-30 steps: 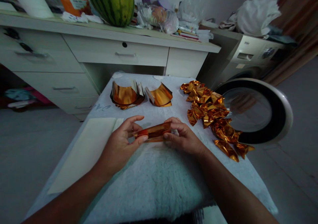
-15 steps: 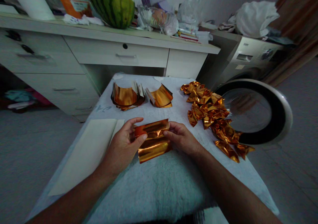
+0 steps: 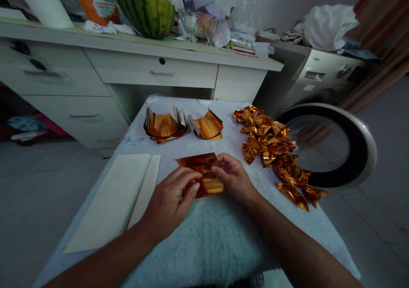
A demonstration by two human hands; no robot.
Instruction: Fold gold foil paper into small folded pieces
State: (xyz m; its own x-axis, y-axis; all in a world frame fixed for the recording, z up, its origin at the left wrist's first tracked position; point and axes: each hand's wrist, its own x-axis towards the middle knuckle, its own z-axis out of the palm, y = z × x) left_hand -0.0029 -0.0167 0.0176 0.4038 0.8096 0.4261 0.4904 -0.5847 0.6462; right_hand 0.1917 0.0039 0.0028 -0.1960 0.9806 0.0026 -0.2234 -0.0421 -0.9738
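A shiny copper-gold foil sheet [image 3: 212, 185] is held above the cloth near the middle of the table. My right hand [image 3: 234, 178] pinches its right side between thumb and fingers. At its left part, my left hand [image 3: 175, 196] has thumb and fingers pressed together on the foil. Beyond the hands lie two stacks of curved gold sheets, a larger one [image 3: 162, 125] and a smaller one [image 3: 208, 124]. A pile of folded, crinkled gold foil pieces [image 3: 270, 139] spreads along the right side.
White paper sheets [image 3: 111, 194] lie at the left on the cloth-covered table [image 3: 217, 245]. Behind is a white counter [image 3: 191, 73] bearing half a watermelon [image 3: 145, 13] and plastic bags. A washing machine's open round door [image 3: 322, 145] stands close to the table's right edge.
My left hand has moved from the foil's left edge onto its front, its spread fingers now closing together. The foil's lower left corner has lifted. My right hand has hardly moved.
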